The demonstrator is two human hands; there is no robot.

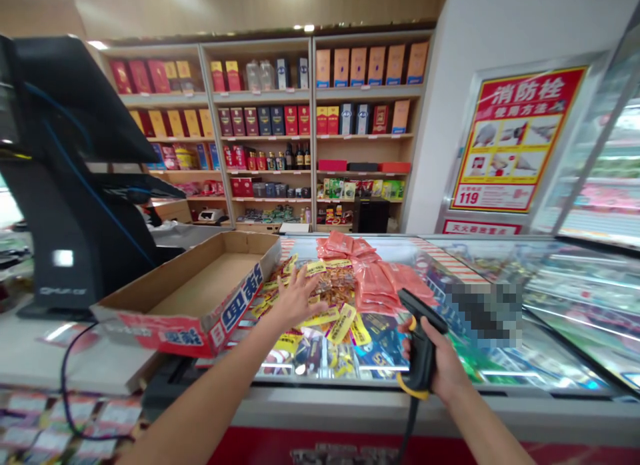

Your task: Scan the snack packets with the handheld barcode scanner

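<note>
My right hand [440,358] grips a black and yellow barcode scanner [423,345] by its handle, above the near edge of the glass-topped freezer. Fingers spread, my left hand [300,297] reaches over a heap of yellow snack packets [343,323] and holds nothing. Whether its fingertips touch the packets I cannot tell. To the right of that heap lie stacked pinkish-orange packets [377,285], just beyond the scanner. An open cardboard box [235,311] with red and blue print sits left of the packets; its visible inside is bare cardboard.
A black checkout terminal [65,185] stands at the left on a counter [100,365], a dark cable [65,378] hanging beside it. The freezer [540,311] stretches away to the right. Shelves [265,138] of boxes and bottles line the back, near a red fire-hydrant sign [517,145].
</note>
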